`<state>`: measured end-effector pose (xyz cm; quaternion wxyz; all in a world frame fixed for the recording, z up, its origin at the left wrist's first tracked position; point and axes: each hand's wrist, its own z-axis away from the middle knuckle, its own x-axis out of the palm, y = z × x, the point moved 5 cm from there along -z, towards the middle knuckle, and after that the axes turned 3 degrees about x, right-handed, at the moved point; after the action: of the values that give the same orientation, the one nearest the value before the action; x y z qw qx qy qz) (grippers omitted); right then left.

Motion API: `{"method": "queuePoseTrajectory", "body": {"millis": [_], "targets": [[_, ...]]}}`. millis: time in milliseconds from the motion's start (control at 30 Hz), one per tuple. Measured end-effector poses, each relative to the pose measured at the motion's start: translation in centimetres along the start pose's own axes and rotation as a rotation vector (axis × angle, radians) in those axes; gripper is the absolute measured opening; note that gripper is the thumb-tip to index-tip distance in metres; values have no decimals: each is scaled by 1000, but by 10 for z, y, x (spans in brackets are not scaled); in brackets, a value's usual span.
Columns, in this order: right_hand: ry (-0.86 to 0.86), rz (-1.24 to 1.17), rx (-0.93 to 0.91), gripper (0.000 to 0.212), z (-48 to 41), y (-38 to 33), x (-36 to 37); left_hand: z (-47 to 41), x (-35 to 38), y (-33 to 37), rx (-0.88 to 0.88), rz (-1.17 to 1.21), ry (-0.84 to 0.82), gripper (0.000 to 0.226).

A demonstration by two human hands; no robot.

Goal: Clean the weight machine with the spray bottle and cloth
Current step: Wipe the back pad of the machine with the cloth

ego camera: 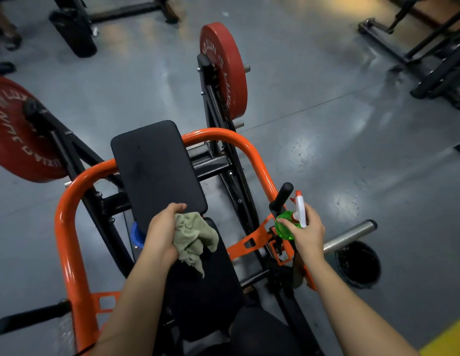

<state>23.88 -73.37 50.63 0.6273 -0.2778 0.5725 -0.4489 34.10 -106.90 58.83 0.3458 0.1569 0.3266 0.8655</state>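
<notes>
As you look down over the weight machine (69, 222), your left hand (163, 232) grips a crumpled green cloth (195, 236) at the near edge of its black chest pad (157, 168). Your right hand (307, 231) is wrapped around a green spray bottle (286, 226) with a white and orange trigger head, held beside the orange frame. Red weight plates (225, 70) sit on both sides.

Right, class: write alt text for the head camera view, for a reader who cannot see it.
A person's left hand holds a crumpled pale green cloth at the near edge of a black padded rest, while the right hand grips a green plastic spray bottle. Around them stand an orange tubular frame and two round red weight plates.
</notes>
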Motion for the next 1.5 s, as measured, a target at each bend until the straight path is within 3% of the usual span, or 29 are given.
{"method": "queuePoseTrajectory", "body": {"millis": [167,267,367,467,500,567,667,767,800,933,1000,1067,1100,1167,1233,1400,1500], "targets": [[60,7,24,97,8,-4,-4,-1,0,10,53,-13,-1,20],[189,124,-1,115,18,-12,-11,1,7,15,69,0,-14,20],[289,274,-308,100,26,-45,-4,3,16,18,88,37,-26,17],[137,259,-567,56,41,-99,38,5,26,24,92,114,-62,15],[-2,188,-533,54,48,-115,57,5,28,27,85,144,-75,15],[-305,25,-292,67,62,-141,99,7,29,37,90,202,-89,12],[-589,-179,150,71,83,-164,152,5,18,45,141,220,-56,14],[-768,-429,547,72,97,-177,197,1,-7,51,256,127,40,24],[-817,-443,585,73,102,-180,210,-4,-18,52,257,125,70,25],[-923,-414,552,29,115,-193,239,-22,-54,56,129,229,86,30],[-931,-402,516,21,111,-193,254,-34,-75,61,193,112,194,34],[-890,-406,503,16,100,-194,268,-40,-99,79,381,-179,434,23],[-855,-418,512,14,92,-194,277,-44,-111,90,443,-199,539,19],[-762,-475,526,10,71,-196,297,-70,-137,103,456,-158,679,14],[-637,-482,471,6,49,-200,309,-104,-152,101,357,-126,810,12],[-442,-343,206,5,-17,-207,339,-210,-117,81,85,-199,853,37],[-372,-192,-78,14,-64,-199,358,-281,-88,112,236,-313,817,44]]}}
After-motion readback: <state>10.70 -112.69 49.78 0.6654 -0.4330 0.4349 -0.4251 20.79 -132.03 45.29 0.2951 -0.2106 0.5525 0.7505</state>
